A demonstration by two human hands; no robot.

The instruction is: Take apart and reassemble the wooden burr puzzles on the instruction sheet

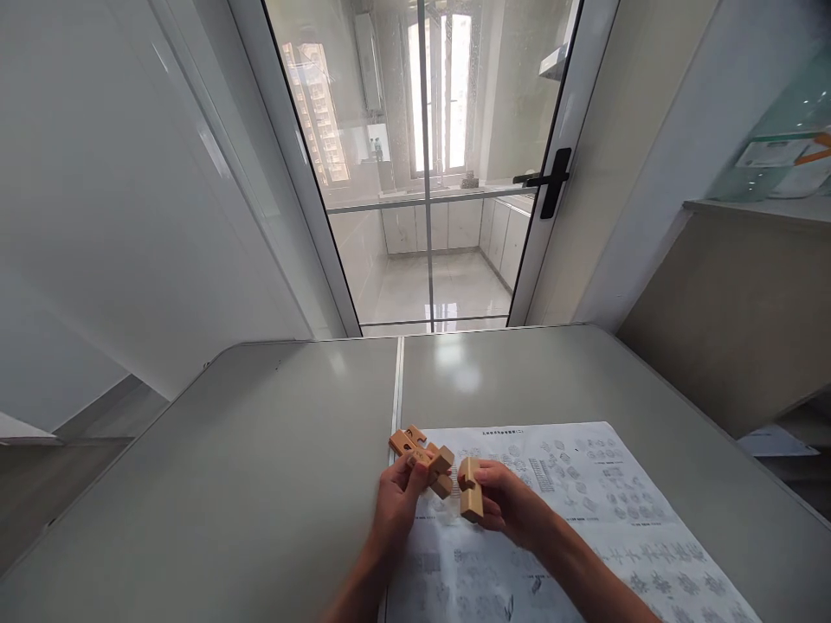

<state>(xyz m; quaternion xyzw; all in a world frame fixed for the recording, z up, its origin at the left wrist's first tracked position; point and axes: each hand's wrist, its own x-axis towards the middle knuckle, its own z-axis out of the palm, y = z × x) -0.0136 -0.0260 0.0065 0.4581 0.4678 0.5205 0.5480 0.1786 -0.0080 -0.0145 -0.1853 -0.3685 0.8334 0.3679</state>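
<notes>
- Left hand [395, 500]: thumb and fingers closed on a cluster of notched wooden pieces [421, 452]; cluster is over the sheet's far left corner, pieces crossing at angles. Lower fingers hidden.
- Right hand [510, 500]: thumb and fingers pinching one notched wooden block [473, 502], upright, notch facing left; it's over the sheet near its left edge, just beside the cluster, small gap between.
- Printed sheet [584, 480]: flat on right half of table, left edge along the seam, far edge well short of table's far edge; rows of small diagrams, text too small to read.
- Table [292, 459]: grey-green, pale seam [398, 381] running in from far edge, far corners rounded.
- Glass door [473, 260]: beyond table's far edge, black handle [554, 183] on its right side.
- Window [441, 95] and white cabinets [447, 227] visible through the glass.
</notes>
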